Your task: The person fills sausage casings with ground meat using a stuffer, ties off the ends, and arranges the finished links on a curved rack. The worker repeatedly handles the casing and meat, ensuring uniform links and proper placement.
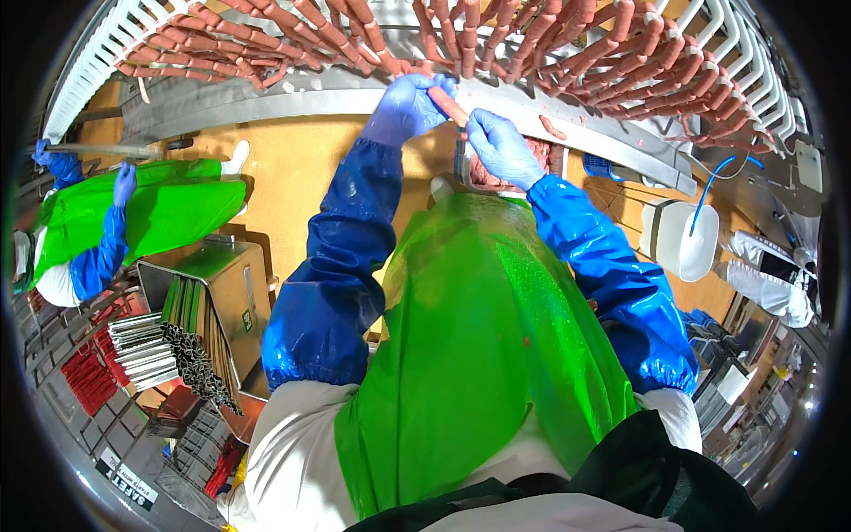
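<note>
A pink sausage link (448, 106) stretches between my two blue-gloved hands, just in front of the hanging sausages. My left hand (403, 108) is closed at its far end, close to the steel ledge (292, 105). At the near end, my right hand (503, 146) pinches it with bent fingers. Beyond both hands, strings of linked sausages (532, 40) hang in rows from white hooks (749, 66). One short loose sausage piece (552, 128) lies on the ledge, right of my right hand. Partly hidden under my right hand is a container of raw meat (484, 174).
To the left, another person in a green apron (146, 208) holds a long rod (111, 151). A steel cart (235, 301) loaded with metal rods stands behind on the left. On the right are a white bin (687, 239), a blue hose (709, 191) and a blue basket (603, 167).
</note>
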A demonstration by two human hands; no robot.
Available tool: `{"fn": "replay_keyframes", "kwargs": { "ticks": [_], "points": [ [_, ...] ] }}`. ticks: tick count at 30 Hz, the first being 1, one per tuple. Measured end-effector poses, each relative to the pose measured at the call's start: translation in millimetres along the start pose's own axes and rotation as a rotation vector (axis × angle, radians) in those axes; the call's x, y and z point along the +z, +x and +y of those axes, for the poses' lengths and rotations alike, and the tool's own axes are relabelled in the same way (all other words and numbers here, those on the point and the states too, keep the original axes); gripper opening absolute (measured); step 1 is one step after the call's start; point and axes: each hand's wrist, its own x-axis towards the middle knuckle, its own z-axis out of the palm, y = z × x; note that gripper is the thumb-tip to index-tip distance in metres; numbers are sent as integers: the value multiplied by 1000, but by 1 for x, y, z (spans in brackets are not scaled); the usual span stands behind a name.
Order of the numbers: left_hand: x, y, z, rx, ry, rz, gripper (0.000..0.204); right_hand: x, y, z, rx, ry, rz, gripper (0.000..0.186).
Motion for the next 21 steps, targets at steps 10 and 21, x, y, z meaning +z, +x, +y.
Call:
{"fn": "replay_keyframes", "kwargs": {
  "ticks": [10,21],
  "points": [
    [-26,-61,5,70,886,176,40,-15,-68,24,384,614,-323,10],
    [34,-38,49,426,704,114,23,-1,-3,-68,-127,340,115,20]
  ]
}}
